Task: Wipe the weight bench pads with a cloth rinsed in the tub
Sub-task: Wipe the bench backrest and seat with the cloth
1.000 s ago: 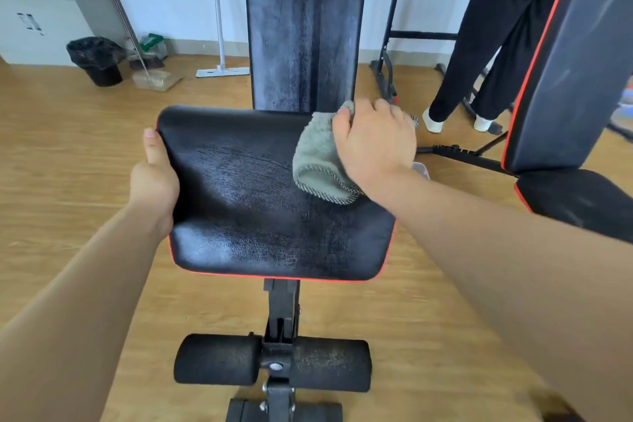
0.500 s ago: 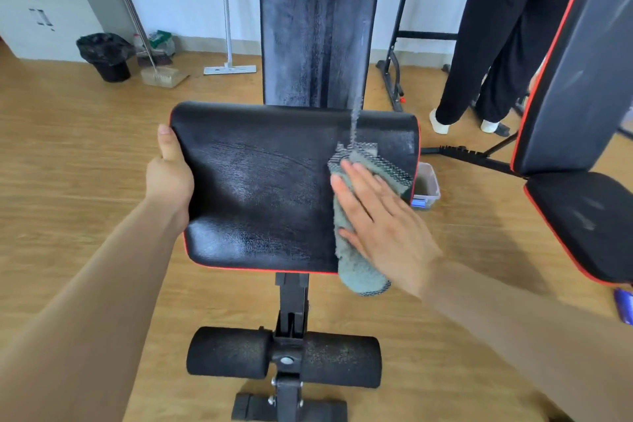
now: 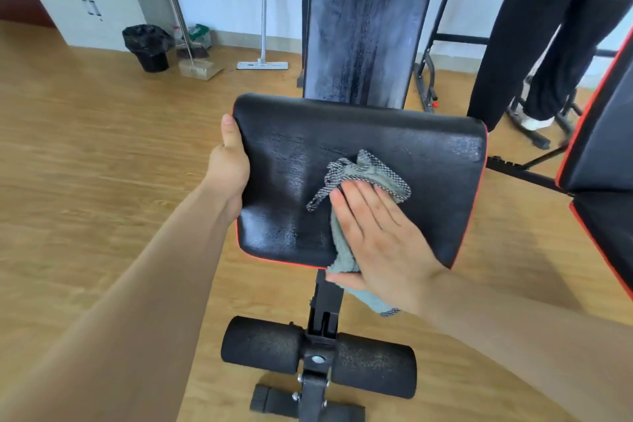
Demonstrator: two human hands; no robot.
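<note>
Head view: seat pad (image 3: pixel 394 134), black with red piping, sits centre frame; wet streaks show on its surface. Right hand (image 3: pixel 380 236) lies flat, fingers extended, pressing the grey cloth (image 3: pixel 363 171) against the pad at its 5 o'clock area; cloth tail hangs past the near edge. Left hand (image 3: pixel 229 164) clamps the pad's 9 o'clock edge, thumb on top. Back pad (image 3: pixel 366 20) rises at 12 o'clock, streaked. Foam rollers (image 3: pixel 263 346) at 6 o'clock.

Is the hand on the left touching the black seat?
Touching. In the head view, the left hand grips the left edge of the seat pad, thumb lying along its side, with no gap between them.
</note>
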